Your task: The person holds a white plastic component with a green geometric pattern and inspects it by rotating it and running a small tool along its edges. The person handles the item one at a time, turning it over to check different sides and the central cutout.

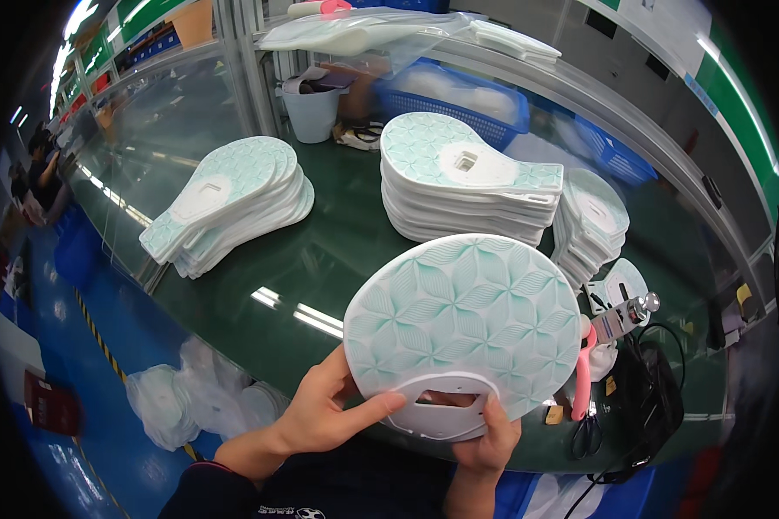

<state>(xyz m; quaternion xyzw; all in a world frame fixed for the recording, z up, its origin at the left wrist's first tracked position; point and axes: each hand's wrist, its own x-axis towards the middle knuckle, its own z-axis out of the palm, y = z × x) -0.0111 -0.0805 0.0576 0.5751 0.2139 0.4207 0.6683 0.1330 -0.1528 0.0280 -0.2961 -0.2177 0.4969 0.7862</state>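
Note:
A rounded white plastic panel (pixel 463 316) with a green leaf-and-petal pattern is held up in front of me, its face tilted toward me. Near its lower edge is a plain white raised area with an oblong slot. My left hand (pixel 325 411) grips the lower left edge, thumb on the front and fingers behind. At the lower right, my right hand (pixel 492 437) pinches it beside the slot, its other fingers mostly hidden behind. Beyond the panel stands a tall stack of similar paddle-shaped panels (pixel 437 147), with another stack (pixel 242 164) to the left.
On the green tabletop (pixel 337 229), a smaller stack (pixel 595 208) stands right. Nearby lie a metal-headed tool (pixel 623 317), a pink-handled tool (pixel 582 381), dark scissors (pixel 587 437) and a black bag (pixel 653 389). A white bucket (pixel 312 112) and blue basket (pixel 511 112) stand behind.

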